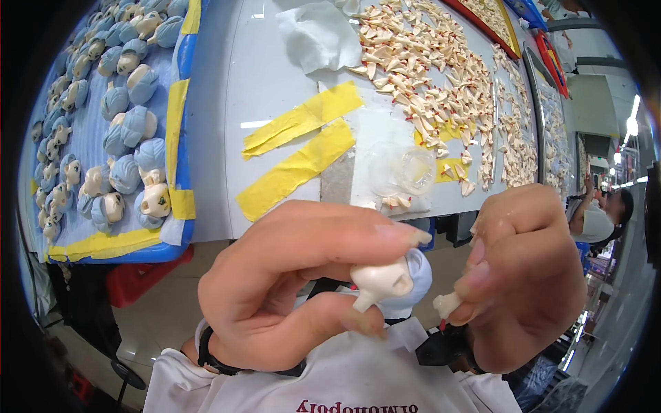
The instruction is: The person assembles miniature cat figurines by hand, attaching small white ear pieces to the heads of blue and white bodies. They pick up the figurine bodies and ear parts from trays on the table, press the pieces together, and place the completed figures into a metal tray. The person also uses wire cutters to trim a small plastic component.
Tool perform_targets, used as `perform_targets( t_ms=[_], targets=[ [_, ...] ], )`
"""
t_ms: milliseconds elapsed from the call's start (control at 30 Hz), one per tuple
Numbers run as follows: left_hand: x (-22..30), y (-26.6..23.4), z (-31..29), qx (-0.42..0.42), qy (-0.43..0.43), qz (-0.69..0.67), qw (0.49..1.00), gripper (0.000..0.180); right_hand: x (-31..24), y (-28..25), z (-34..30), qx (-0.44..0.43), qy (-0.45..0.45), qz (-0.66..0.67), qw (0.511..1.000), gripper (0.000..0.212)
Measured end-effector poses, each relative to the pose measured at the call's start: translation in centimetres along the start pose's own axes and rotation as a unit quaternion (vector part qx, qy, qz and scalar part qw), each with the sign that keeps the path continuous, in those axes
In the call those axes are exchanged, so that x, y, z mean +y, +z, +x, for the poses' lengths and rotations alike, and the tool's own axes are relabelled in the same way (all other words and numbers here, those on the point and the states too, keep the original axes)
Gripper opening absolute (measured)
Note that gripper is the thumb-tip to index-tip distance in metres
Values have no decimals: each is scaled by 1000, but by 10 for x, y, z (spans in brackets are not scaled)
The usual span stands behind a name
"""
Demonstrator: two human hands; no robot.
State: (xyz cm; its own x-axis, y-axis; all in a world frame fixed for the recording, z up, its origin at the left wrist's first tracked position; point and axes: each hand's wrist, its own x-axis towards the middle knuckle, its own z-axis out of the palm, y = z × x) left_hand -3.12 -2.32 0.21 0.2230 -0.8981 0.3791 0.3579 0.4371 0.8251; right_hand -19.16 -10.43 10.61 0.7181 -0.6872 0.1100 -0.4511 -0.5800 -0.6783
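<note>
Got a blue-haired doll head (377, 282) pinched between thumb and fingers of the left hand (237, 296), off to the near right of the blue tray (184, 60). Also gripping a small cream piece (449, 303) with a red tip in the curled right hand (533, 275), further right of the tray, apart from the head. Seeing loads more blue-haired heads (124, 172) inside the tray, plus a messy pile of cream bits (420, 69) well off to its right.

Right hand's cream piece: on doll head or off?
Off: a gap shows between the cream piece in the right hand and the doll head in the left hand.
</note>
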Motion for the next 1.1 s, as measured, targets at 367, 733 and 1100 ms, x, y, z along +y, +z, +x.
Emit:
perform_targets(
  t_ms=[367,733,1100],
  targets=[
    [-3,2,-6,-2,-11,24,1000,40,14,9,-4,-18,-34,168,985,20],
    [-6,-1,-5,-43,-5,-25,999,35,3,30,-13,72,187,474,857,25],
    [1,-1,-9,-6,12,85,996,41,11,32,-17,15,228,618,752,16]
  ],
)
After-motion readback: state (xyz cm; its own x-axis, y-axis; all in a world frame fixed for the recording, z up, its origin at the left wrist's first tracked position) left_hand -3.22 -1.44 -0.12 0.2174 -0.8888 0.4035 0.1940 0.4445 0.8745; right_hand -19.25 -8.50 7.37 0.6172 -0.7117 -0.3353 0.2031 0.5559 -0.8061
